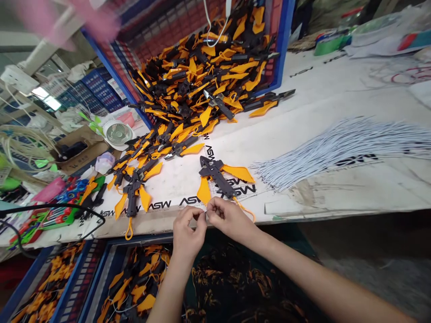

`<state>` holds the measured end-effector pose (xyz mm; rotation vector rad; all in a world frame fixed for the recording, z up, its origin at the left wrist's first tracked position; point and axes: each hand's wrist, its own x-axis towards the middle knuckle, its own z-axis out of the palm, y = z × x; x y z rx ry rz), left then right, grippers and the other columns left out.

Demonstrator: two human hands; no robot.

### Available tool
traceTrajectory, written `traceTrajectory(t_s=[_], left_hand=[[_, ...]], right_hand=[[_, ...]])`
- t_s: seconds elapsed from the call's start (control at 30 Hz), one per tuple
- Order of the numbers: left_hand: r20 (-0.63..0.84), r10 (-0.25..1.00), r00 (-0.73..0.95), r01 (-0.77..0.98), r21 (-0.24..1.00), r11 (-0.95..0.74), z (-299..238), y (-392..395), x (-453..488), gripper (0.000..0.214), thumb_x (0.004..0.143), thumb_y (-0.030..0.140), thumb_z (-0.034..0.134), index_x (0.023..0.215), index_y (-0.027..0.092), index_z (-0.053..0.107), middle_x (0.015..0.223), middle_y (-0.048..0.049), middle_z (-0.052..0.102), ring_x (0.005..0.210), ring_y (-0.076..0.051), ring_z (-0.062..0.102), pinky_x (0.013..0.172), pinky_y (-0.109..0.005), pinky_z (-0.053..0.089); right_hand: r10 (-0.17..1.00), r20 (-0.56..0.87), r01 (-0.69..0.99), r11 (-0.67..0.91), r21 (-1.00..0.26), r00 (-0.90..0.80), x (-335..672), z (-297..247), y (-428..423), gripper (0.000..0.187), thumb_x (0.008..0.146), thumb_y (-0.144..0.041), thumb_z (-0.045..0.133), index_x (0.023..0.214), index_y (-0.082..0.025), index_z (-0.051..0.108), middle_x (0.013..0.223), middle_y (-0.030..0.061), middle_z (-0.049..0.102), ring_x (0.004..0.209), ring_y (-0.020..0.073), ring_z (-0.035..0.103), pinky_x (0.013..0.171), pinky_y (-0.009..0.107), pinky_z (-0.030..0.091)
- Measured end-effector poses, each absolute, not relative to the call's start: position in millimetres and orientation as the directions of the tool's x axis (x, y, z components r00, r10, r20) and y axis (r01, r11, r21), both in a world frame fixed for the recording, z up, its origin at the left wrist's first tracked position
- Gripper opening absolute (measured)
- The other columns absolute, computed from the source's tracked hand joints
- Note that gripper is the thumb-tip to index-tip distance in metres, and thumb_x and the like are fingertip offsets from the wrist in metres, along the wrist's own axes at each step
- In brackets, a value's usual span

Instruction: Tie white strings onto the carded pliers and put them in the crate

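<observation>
At the table's front edge my left hand [189, 229] and my right hand [229, 217] meet fingertip to fingertip. Both are closed in a pinch. Whatever sits between the fingertips is too small to make out. Just beyond them lies a black plastic toy with orange wings [220, 179]. An orange cord [247, 210] runs from its near end beside my right hand. To the left, another black-and-orange winged toy [133, 193] rests with its orange loop [129, 229] over the table edge. A bundle of thin pale strings [336, 143] is spread on the right.
A blue-framed crate [284, 45] tipped toward me spills a heap of similar toys [191, 76] across the table [303, 107]. Below the edge stand blue crates [90, 278] with more. A small fan [119, 133], a black cable [67, 206] and coloured plastic items [63, 197] are left.
</observation>
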<state>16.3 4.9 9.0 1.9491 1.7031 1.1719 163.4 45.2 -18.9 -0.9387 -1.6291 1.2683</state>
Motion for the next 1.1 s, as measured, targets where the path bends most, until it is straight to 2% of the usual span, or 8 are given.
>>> traceTrajectory(t_s=[0.13, 0.23, 0.4, 0.5, 0.67, 0.83, 1.0, 1.1], left_hand=[[0.193, 0.975, -0.108, 0.521, 0.847, -0.11, 6, 4, 18, 0.013, 0.081, 0.023, 0.054, 0.069, 0.019, 0.059, 0.065, 0.0012, 0.059, 0.066, -0.014, 0.054, 0.065, -0.026, 0.043], [0.132, 0.988, -0.083, 0.471, 0.878, -0.078, 7, 3, 17, 0.015, 0.084, 0.026, 0.054, 0.072, 0.018, 0.06, 0.066, 0.0012, 0.059, 0.065, -0.013, 0.053, 0.064, -0.025, 0.044], [0.449, 0.891, 0.075, 0.654, 0.652, -0.383, 9, 2, 10, 0.01, 0.091, 0.022, 0.056, 0.09, 0.02, 0.065, 0.086, -0.0035, 0.066, 0.08, -0.015, 0.06, 0.073, -0.027, 0.046], [0.497, 0.845, 0.197, 0.701, 0.531, -0.476, 10, 2, 3, 0.01, 0.093, 0.018, 0.053, 0.093, 0.02, 0.064, 0.09, -0.0049, 0.067, 0.087, -0.017, 0.061, 0.08, -0.03, 0.046], [0.279, 0.955, 0.103, 0.632, 0.723, -0.279, 7, 0, -4, 0.013, 0.095, 0.025, 0.049, 0.087, 0.02, 0.056, 0.082, -0.0023, 0.063, 0.077, -0.015, 0.059, 0.071, -0.027, 0.045], [0.149, 0.988, 0.036, 0.509, 0.849, -0.146, -1, -5, -9, 0.016, 0.095, 0.032, 0.05, 0.089, 0.019, 0.057, 0.082, -0.0016, 0.06, 0.075, -0.015, 0.058, 0.071, -0.026, 0.045], [0.113, 0.993, -0.015, 0.481, 0.872, -0.092, -4, -8, -13, 0.016, 0.095, 0.032, 0.049, 0.09, 0.019, 0.056, 0.079, -0.0004, 0.06, 0.069, -0.014, 0.057, 0.068, -0.026, 0.046], [0.238, 0.97, 0.048, 0.586, 0.78, -0.22, -1, -9, -15, 0.015, 0.097, 0.029, 0.047, 0.103, 0.02, 0.057, 0.093, -0.0045, 0.064, 0.078, -0.015, 0.059, 0.074, -0.028, 0.047]], right_hand=[[0.856, 0.286, 0.034, 0.332, -0.943, -0.431, 171, -16, 41, 0.007, 0.082, -0.025, 0.052, 0.076, -0.021, 0.051, 0.062, -0.0057, 0.045, 0.055, 0.0108, 0.04, 0.053, 0.024, 0.031], [0.845, 0.252, -0.044, 0.263, -0.964, -0.471, 172, -17, 43, 0.012, 0.085, -0.029, 0.05, 0.078, -0.021, 0.05, 0.066, -0.0049, 0.044, 0.06, 0.0117, 0.04, 0.055, 0.024, 0.032], [0.858, 0.152, -0.126, 0.103, -0.987, -0.49, 167, -22, 47, 0.022, 0.09, -0.04, 0.048, 0.08, -0.021, 0.049, 0.072, -0.0035, 0.044, 0.069, 0.0138, 0.042, 0.064, 0.026, 0.035], [0.835, 0.121, -0.12, 0.066, -0.991, -0.538, 166, -22, 48, 0.024, 0.09, -0.043, 0.049, 0.08, -0.021, 0.051, 0.072, -0.0036, 0.044, 0.069, 0.0142, 0.041, 0.065, 0.027, 0.034], [0.804, 0.12, -0.087, 0.085, -0.993, -0.582, 168, -17, 43, 0.025, 0.09, -0.045, 0.053, 0.085, -0.02, 0.054, 0.075, -0.0031, 0.047, 0.07, 0.0144, 0.044, 0.066, 0.026, 0.035], [0.847, 0.067, 0.041, 0.105, -0.994, -0.527, 165, -18, 37, 0.029, 0.089, -0.046, 0.055, 0.078, -0.02, 0.054, 0.061, -0.0062, 0.04, 0.058, 0.0118, 0.036, 0.054, 0.025, 0.027], [0.846, 0.09, 0.096, 0.164, -0.982, -0.525, 167, -14, 38, 0.025, 0.09, -0.042, 0.054, 0.08, -0.019, 0.059, 0.066, -0.0034, 0.051, 0.062, 0.0126, 0.043, 0.056, 0.025, 0.032], [0.853, 0.11, 0.102, 0.188, -0.977, -0.511, 166, -12, 38, 0.022, 0.09, -0.037, 0.052, 0.079, -0.019, 0.058, 0.068, -0.0027, 0.053, 0.062, 0.0131, 0.044, 0.056, 0.025, 0.034]])
